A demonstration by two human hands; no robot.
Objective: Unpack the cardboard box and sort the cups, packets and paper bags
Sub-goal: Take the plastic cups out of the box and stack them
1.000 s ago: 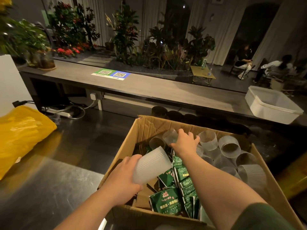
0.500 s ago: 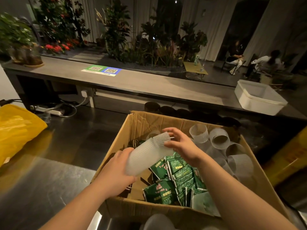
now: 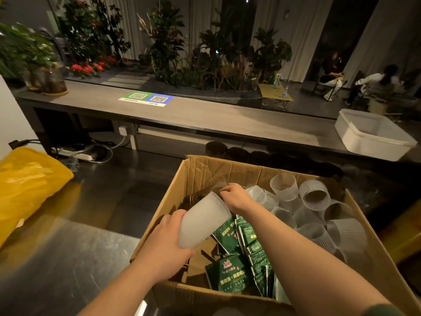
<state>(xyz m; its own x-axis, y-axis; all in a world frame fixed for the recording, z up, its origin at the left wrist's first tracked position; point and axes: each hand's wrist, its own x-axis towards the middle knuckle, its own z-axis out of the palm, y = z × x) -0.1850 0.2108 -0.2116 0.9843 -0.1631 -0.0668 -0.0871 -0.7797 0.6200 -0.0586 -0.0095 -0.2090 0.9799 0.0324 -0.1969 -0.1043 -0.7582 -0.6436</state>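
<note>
An open cardboard box [image 3: 227,166] stands on a steel table [image 3: 57,258]. My left hand [image 3: 165,247] holds a stack of ribbed translucent cups [image 3: 202,221] tilted over the box's left side. My right hand [image 3: 237,197] reaches into the far left corner, fingers curled at a faint clear cup [image 3: 218,187]; whether they grip it is unclear. Several loose ribbed cups [image 3: 314,195] fill the right side of the box. Green packets [image 3: 230,273] lie in the middle, with brown paper bags [image 3: 198,262] partly hidden under them.
A yellow plastic bag [image 3: 27,183] lies at the left on the table. Behind the box runs a long counter [image 3: 205,119] bearing a QR sign [image 3: 145,99] and a white tub [image 3: 371,135]. Dark round containers [image 3: 216,147] and a power strip [image 3: 75,155] sit below it.
My right hand set a cup onto the stack in my left hand, then moved back toward the box's far left corner. The stack has grown longer.
</note>
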